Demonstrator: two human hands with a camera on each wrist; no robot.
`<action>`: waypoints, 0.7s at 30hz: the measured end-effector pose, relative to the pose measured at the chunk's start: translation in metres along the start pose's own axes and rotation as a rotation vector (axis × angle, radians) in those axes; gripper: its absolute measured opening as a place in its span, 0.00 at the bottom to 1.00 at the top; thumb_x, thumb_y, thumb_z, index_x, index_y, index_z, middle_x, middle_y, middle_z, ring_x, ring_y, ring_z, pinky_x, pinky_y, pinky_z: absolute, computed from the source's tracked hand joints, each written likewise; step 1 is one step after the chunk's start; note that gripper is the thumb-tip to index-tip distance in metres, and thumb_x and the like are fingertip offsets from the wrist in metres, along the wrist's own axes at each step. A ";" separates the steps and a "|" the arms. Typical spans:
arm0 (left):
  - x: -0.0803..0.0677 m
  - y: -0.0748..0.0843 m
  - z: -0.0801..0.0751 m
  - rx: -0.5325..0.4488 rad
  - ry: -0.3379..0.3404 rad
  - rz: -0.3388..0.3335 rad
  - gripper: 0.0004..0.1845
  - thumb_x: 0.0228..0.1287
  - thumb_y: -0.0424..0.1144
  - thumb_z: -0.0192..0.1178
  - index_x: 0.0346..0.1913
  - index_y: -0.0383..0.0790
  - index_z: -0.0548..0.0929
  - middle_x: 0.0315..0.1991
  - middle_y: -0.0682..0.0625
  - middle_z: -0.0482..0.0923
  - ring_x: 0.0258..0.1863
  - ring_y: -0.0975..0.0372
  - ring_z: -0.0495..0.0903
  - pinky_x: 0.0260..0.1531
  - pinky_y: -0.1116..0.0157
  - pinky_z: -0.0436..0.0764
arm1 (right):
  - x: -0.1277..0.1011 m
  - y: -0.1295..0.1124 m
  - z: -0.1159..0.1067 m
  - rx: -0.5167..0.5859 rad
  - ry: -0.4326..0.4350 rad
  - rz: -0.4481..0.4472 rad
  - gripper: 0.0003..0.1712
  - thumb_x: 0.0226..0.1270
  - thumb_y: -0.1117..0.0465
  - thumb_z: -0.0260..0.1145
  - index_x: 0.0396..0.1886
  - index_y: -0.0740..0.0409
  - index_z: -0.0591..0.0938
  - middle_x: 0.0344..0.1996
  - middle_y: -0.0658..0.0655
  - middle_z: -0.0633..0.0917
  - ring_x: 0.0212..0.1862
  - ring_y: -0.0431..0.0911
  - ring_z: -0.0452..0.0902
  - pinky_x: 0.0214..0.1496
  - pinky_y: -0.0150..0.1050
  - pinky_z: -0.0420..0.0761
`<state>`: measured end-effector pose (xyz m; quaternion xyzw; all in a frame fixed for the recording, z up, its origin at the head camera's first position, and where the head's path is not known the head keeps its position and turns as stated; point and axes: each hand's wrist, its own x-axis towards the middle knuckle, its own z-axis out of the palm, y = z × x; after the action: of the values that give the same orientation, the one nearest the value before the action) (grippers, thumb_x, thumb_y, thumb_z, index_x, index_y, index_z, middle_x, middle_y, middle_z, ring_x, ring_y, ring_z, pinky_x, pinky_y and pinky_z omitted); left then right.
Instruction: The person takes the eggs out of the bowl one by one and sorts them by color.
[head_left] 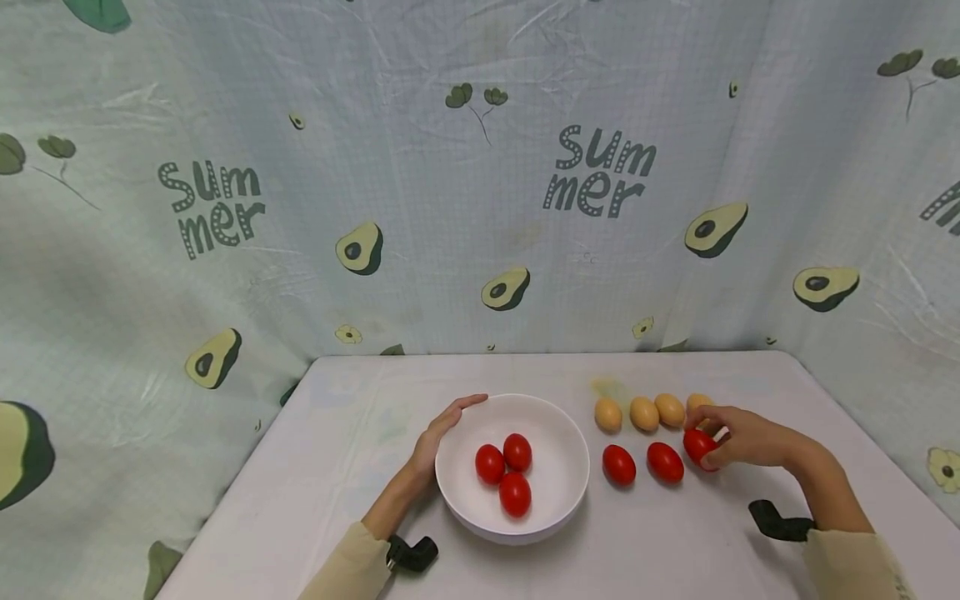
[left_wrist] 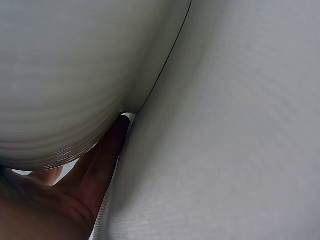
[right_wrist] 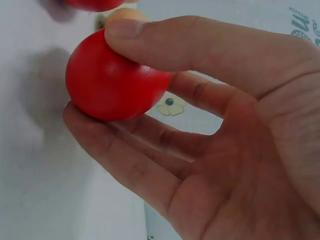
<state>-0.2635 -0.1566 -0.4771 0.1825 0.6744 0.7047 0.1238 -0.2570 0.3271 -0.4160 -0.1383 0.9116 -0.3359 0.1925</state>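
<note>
White table (head_left: pixel 315 467): right hand (head_left: pixel 750 437) pinches red egg (head_left: pixel 697 445); left hand (head_left: pixel 435 437) cups bowl (head_left: pixel 558 500).

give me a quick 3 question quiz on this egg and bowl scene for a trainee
1. How many red eggs lie inside the white bowl?
2. True or false: the right hand pinches a red egg between thumb and fingers.
3. What does the left hand touch? A) a tan egg B) the bowl's outer wall C) a loose red egg on the table

Key
1. Three.
2. True; the right wrist view shows the thumb on top and fingers beneath it.
3. B; the hand rests against the bowl's left side, while the tan eggs sit in a row beyond the bowl's right.
</note>
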 end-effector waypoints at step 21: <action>0.001 0.001 0.001 0.004 0.005 -0.004 0.29 0.84 0.45 0.25 0.79 0.44 0.63 0.80 0.45 0.60 0.77 0.48 0.65 0.66 0.72 0.75 | 0.000 0.005 -0.003 -0.037 -0.055 0.007 0.33 0.58 0.63 0.73 0.64 0.65 0.75 0.53 0.65 0.81 0.54 0.55 0.75 0.51 0.55 0.85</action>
<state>-0.2636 -0.1554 -0.4762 0.1795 0.6765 0.7036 0.1232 -0.2594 0.3325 -0.4172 -0.1481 0.9125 -0.3142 0.2161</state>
